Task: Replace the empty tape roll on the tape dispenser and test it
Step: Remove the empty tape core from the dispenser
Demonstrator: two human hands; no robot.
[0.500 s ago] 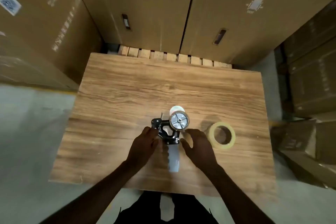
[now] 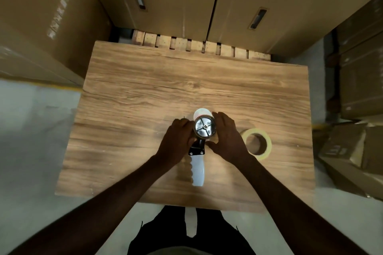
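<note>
Tape dispenser (image 2: 199,147) lay mid-worktop (image 2: 145,89), white handle nearest. Both hands had closed in from half a second earlier: left hand (image 2: 177,136) and right hand (image 2: 226,136) cupping its hub, likely freeing the spent core. Fresh tape roll (image 2: 257,143) waited just right.

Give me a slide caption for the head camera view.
Both hands grip the tape dispenser; new tape roll waits alongside.
</note>
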